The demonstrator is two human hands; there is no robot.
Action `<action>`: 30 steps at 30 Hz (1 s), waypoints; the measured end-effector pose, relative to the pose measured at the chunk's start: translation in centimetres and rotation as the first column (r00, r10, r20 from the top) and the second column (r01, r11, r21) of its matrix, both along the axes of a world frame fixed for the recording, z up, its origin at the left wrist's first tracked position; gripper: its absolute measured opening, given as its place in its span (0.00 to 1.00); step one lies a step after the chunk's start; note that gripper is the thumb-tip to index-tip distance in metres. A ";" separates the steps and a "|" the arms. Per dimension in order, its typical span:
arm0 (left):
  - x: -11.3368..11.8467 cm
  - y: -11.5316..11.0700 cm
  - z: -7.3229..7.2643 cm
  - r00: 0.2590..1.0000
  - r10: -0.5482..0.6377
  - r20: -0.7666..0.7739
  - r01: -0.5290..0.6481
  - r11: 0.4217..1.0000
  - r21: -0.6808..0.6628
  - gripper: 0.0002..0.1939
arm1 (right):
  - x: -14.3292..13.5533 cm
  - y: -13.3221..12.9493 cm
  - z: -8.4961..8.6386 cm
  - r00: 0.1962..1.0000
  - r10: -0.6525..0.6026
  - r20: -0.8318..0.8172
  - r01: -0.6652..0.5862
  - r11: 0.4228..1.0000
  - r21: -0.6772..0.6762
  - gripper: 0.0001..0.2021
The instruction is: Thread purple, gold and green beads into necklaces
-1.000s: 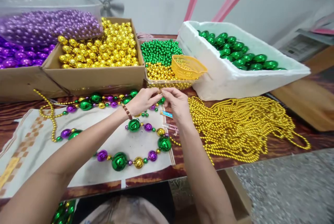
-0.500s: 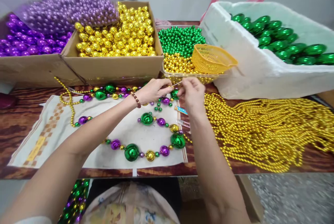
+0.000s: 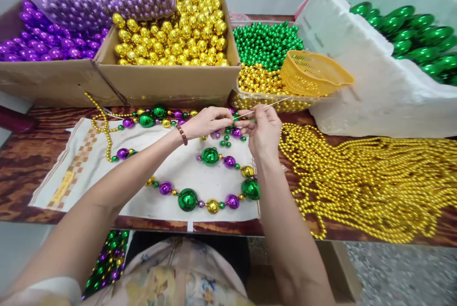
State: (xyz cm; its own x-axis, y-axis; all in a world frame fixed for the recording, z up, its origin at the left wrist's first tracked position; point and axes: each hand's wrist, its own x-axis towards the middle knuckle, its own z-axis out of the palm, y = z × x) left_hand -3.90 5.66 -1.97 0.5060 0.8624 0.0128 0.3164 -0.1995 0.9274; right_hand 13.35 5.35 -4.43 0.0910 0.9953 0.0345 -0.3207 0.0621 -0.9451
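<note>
My left hand (image 3: 207, 123), with a brown bead bracelet at the wrist, pinches one end of a thin, pale, straight strand (image 3: 280, 101). Thumb and forefinger of my right hand (image 3: 264, 127) close on the same strand, and its free end sticks out up and to the right. Whether it is cord, wire or a needle I cannot tell. Below the hands, a strung bead garland (image 3: 187, 200) of green, purple and gold balls curves over a white cloth (image 3: 143, 208). Several small green beads (image 3: 224, 143) lie loose on the cloth just under my fingers.
Behind the hands stand a cardboard box (image 3: 167, 77) of gold balls, purple balls (image 3: 53, 54) and a clear tub (image 3: 246, 99) of small green and gold beads. An orange basket (image 3: 317, 75) rests on the tub. A white foam box (image 3: 357, 101) and gold bead strands (image 3: 367, 177) are at right.
A longer length of the strand now shows beyond my right hand, slanting up to the right. Both hands stay close together. The whole view has shifted slightly.
</note>
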 end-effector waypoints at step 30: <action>-7.7 -9.0 -8.6 0.652 0.661 -0.371 -0.602 0.749 0.276 0.09 | -1.5 -4.3 5.5 0.991 0.128 -0.048 -0.118 0.977 0.176 0.15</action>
